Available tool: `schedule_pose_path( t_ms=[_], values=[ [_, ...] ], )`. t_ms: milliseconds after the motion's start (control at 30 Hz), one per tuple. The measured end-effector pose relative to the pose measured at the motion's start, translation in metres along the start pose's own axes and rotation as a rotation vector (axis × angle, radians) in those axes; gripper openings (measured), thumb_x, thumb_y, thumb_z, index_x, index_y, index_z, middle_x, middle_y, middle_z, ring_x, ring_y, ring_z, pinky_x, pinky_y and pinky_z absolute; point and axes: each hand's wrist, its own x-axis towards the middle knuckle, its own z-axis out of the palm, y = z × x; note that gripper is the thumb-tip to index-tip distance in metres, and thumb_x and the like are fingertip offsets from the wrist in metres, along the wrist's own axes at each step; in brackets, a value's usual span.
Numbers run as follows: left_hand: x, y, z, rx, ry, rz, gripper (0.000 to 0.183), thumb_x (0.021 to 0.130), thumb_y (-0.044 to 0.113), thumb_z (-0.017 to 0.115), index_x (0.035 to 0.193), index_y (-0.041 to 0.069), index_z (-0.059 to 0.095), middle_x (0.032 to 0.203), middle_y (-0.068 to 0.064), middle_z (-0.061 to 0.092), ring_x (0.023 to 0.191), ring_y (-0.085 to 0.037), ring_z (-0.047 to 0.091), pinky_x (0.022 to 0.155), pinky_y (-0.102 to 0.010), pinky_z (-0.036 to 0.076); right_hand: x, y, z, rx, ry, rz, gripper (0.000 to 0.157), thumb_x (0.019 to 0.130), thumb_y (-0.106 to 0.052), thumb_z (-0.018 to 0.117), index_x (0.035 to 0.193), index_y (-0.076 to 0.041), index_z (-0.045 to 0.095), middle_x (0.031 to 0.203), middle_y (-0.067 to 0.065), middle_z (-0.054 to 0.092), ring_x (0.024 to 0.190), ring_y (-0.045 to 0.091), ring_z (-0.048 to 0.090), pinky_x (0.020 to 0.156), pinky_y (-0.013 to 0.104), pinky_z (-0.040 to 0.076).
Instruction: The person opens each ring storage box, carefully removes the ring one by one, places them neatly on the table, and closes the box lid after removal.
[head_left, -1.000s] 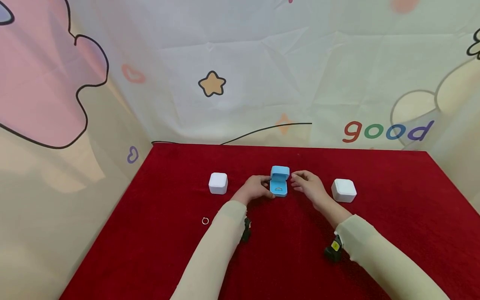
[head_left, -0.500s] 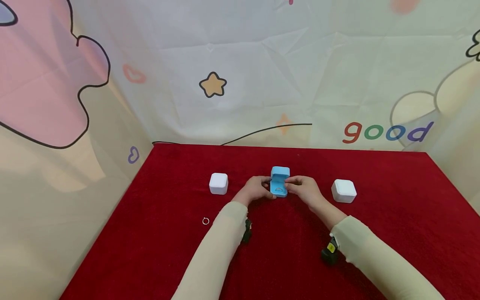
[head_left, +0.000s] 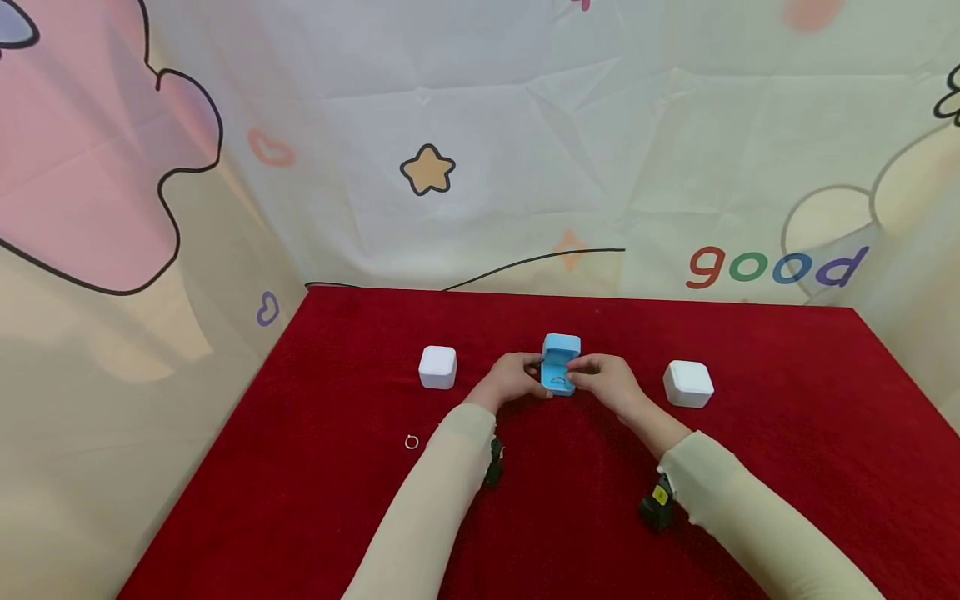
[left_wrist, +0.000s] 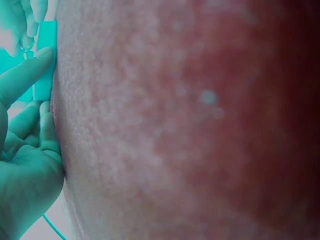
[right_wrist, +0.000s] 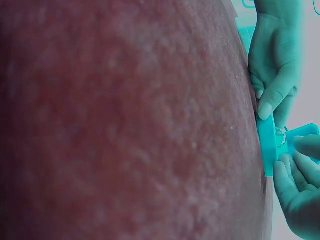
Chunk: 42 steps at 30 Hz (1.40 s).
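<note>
Left hand (head_left: 512, 379) grips the blue box (head_left: 562, 345); right hand (head_left: 609, 383) beside it, hold unclear.

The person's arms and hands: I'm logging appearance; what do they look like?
Plain, pale cream sleeves on both arms; the left hand and right hand wear no gloves. A dark device shows beside each sleeve; the right device has a yellow patch.

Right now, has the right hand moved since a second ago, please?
Yes; in the head view, the right hand has moved left, away from the right white box, toward the blue box.
</note>
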Motion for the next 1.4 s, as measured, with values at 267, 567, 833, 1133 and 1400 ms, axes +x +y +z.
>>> schedule_pose_path(
  t_ms=[267,567,833,1133,1400],
  values=[
    [-0.001,0.0,0.0,0.0,0.0,0.001,0.066,0.088,0.01,0.079,0.148,0.001,0.053,0.14,-0.018,0.063,0.128,-0.031,0.058,0.108,-0.04,0.052,0.004,0.002,-0.002,-0.202,-0.011,-0.114,0.027,0.094,-0.012,0.071,0.115,0.005,0.075,0.113,0.023,0.076,0.106,0.035,0.07,0.085,0.036,0.058],
    [0.001,0.001,-0.001,0.008,-0.001,0.003,0.066,0.088,0.011,0.078,0.148,0.002,0.052,0.14,-0.018,0.063,0.128,-0.031,0.058,0.108,-0.04,0.052,0.011,-0.01,0.001,-0.349,-0.028,-0.143,0.019,0.092,-0.006,0.072,0.104,0.007,0.077,0.103,0.022,0.078,0.096,0.032,0.073,0.082,0.041,0.06],
    [0.0,0.0,-0.001,0.007,-0.014,0.004,0.066,0.089,0.011,0.077,0.149,0.001,0.051,0.141,-0.018,0.061,0.128,-0.031,0.057,0.109,-0.041,0.052,0.01,-0.012,0.004,-0.359,-0.005,-0.13,0.014,0.091,-0.006,0.072,0.097,0.006,0.079,0.096,0.02,0.079,0.089,0.027,0.071,0.074,0.034,0.058],
    [0.001,-0.003,-0.001,0.0,-0.012,0.006,0.066,0.088,0.01,0.078,0.148,0.001,0.053,0.14,-0.019,0.063,0.127,-0.031,0.059,0.107,-0.04,0.053,0.011,-0.011,0.003,-0.362,0.001,-0.155,0.013,0.091,-0.005,0.072,0.095,0.005,0.08,0.093,0.019,0.079,0.086,0.025,0.072,0.07,0.028,0.056],
    [0.001,-0.002,0.0,0.006,0.0,0.007,0.066,0.088,0.011,0.078,0.148,0.002,0.053,0.138,-0.018,0.064,0.126,-0.03,0.059,0.106,-0.039,0.053,0.014,-0.006,0.001,-0.331,-0.013,-0.158,0.015,0.092,-0.006,0.071,0.097,0.004,0.08,0.094,0.019,0.079,0.082,0.021,0.07,0.067,0.023,0.053]
  ],
)
